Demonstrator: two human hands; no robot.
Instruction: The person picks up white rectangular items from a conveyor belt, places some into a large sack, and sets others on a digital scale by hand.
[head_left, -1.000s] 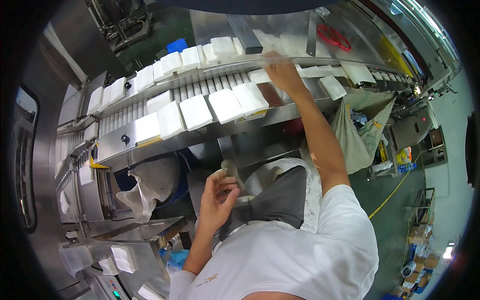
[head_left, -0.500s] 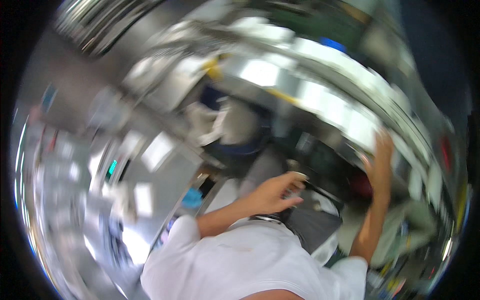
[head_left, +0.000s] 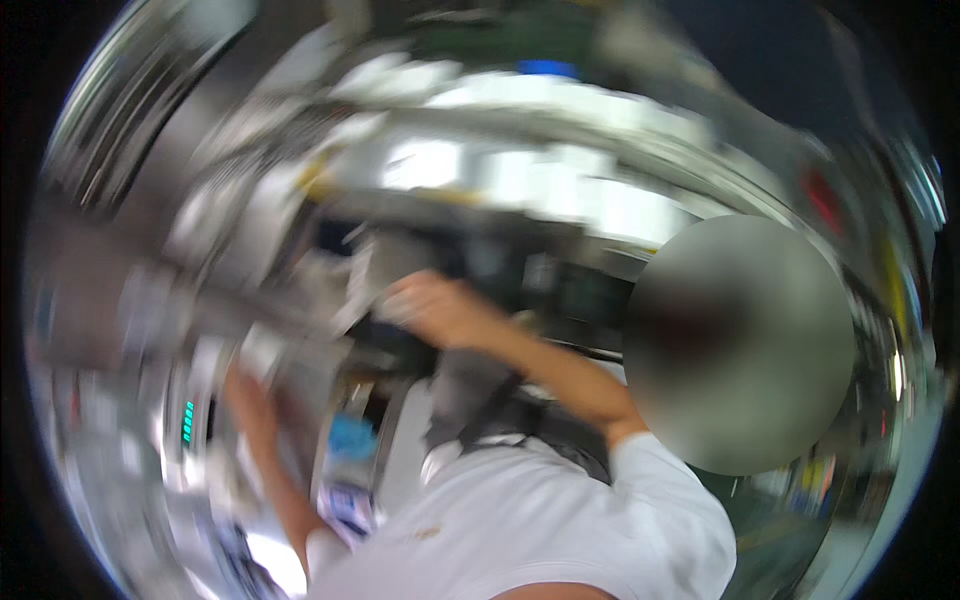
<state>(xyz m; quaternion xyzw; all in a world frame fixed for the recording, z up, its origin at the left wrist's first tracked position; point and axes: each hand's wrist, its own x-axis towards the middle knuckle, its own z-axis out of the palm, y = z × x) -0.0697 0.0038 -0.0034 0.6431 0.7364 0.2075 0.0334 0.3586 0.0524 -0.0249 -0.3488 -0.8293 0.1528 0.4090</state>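
Observation:
My left hand (head_left: 247, 395) reaches out on the left, over a metal work surface, close to a white block-like item (head_left: 263, 350) beside a device with a green lit display (head_left: 188, 422). Motion smears its fingers, so I cannot make out a grip. My right hand (head_left: 432, 308) stretches across in front of me, its fingers partly bent, at a light grey cloth or bag (head_left: 385, 262) in a dark bin. Whether it touches or holds that cloth is too blurred to tell.
Rows of white items (head_left: 570, 185) line a long metal rack curving across the far side. A light blue item (head_left: 352, 438) lies in a compartment left of my body. A round blurred patch hides part of the right side.
The view has turned, shifting the rack leftward. My left hand has swung out to the left work surface. My right hand has left the rack's white items and crossed to the grey cloth.

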